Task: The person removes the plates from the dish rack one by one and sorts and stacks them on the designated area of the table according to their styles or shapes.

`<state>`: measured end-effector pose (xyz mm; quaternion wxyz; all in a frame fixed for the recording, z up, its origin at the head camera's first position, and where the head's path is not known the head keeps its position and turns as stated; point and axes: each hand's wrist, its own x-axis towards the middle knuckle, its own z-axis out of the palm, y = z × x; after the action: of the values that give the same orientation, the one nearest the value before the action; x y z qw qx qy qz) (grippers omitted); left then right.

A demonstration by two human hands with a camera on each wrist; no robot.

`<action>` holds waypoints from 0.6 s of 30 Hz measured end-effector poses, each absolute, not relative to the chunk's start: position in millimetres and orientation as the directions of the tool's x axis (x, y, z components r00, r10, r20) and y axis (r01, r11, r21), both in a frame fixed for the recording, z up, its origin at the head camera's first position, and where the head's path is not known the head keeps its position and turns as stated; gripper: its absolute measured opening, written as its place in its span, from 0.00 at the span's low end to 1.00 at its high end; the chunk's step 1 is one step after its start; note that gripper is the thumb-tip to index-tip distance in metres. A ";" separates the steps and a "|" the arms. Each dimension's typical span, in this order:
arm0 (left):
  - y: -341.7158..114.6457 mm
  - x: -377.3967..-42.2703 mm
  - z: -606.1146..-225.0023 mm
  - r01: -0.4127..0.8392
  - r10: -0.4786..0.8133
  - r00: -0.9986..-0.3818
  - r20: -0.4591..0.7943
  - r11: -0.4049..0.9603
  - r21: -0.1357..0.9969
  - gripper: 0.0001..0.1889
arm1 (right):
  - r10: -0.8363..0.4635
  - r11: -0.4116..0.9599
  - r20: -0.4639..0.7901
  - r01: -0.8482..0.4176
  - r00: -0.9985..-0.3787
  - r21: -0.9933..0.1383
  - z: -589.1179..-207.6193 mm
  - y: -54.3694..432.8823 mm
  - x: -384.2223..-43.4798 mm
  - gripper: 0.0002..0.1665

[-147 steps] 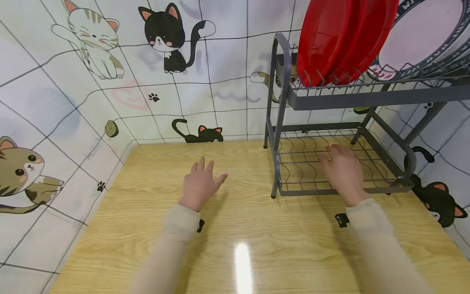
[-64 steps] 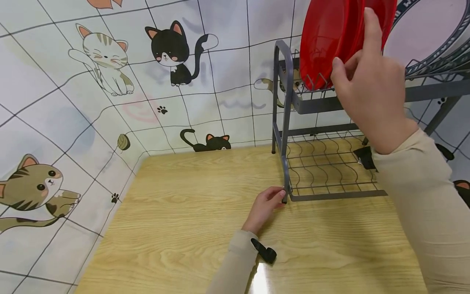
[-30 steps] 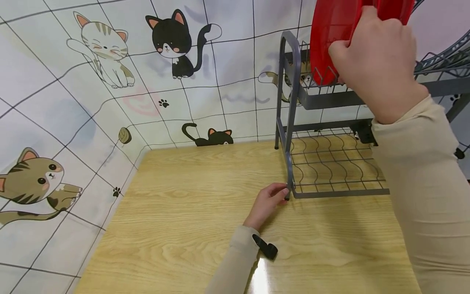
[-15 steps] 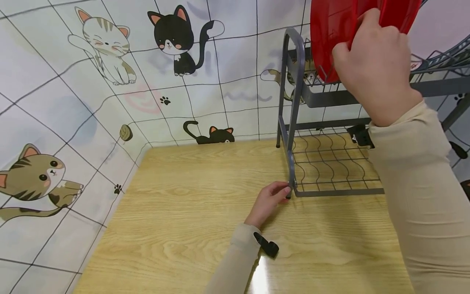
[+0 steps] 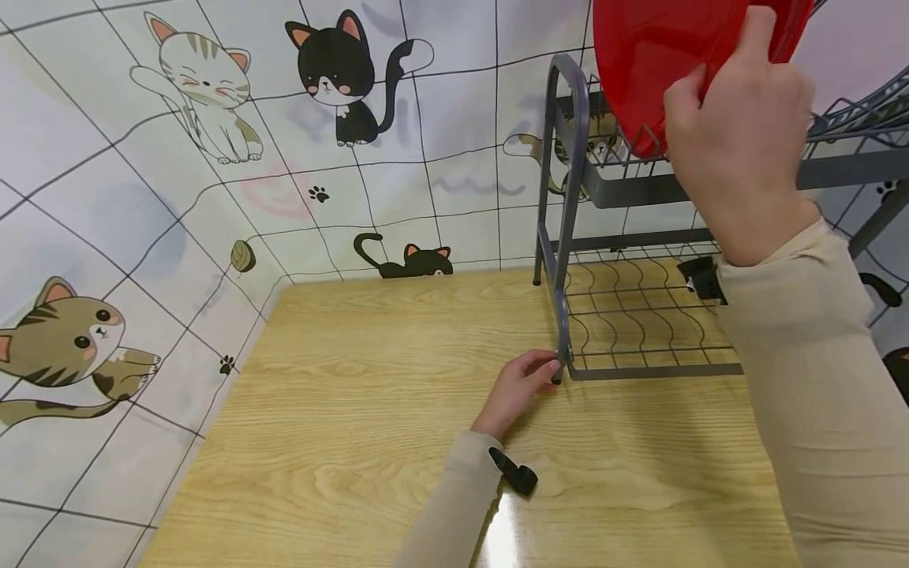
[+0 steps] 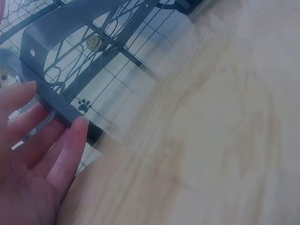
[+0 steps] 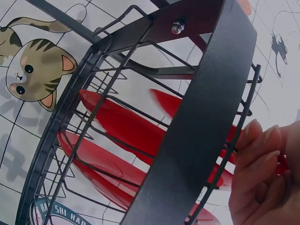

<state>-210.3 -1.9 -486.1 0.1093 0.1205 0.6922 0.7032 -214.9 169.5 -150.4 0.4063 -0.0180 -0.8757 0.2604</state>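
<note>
My right hand (image 5: 746, 150) holds the leftmost red plate (image 5: 660, 55) by its near edge on the top tier of a grey wire dish rack (image 5: 639, 191). The plate's lower edge is still down among the wires. In the right wrist view, my right hand (image 7: 262, 187) has curled fingers with red showing between them; the held plate (image 7: 164, 101) looks blurred beside other red plates (image 7: 122, 126). Low at the rack's front left leg (image 6: 58, 104), my left hand (image 5: 513, 392) grips it between thumb and fingers.
Patterned white-blue plates (image 5: 869, 102) stand at the top tier's right. Below is the wire lower tier (image 5: 639, 296). The rack stands on a wooden table (image 5: 355, 410), with a cat-print tiled wall (image 5: 461, 189) behind and a side wall at left.
My left hand moved right to the rack's leg and stayed. My right hand rose from the lower tier to the red plates and took hold; just now the leftmost plate turned its face toward me.
</note>
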 end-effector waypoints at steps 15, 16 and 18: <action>-5.6 -207.8 -486.7 -0.004 0.350 -0.937 0.015 -0.054 0.999 0.13 | 0.332 0.731 0.772 -0.369 -0.542 -0.574 -165.3 180.2 -188.2 0.26; -5.4 -207.9 -487.0 -0.005 0.356 -0.934 0.018 -0.062 0.998 0.12 | 0.347 0.698 0.758 -0.387 -0.552 -0.602 -167.5 181.6 -186.1 0.25; -5.1 -208.3 -486.6 -0.004 0.362 -0.932 0.020 -0.064 0.998 0.12 | 0.372 0.620 0.733 -0.436 -0.570 -0.653 -171.3 184.0 -182.7 0.24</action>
<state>-208.3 -5.1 -486.6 0.1276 0.1333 0.6721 0.7171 -182.7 184.0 -171.3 0.4632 0.0207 -0.7715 0.4357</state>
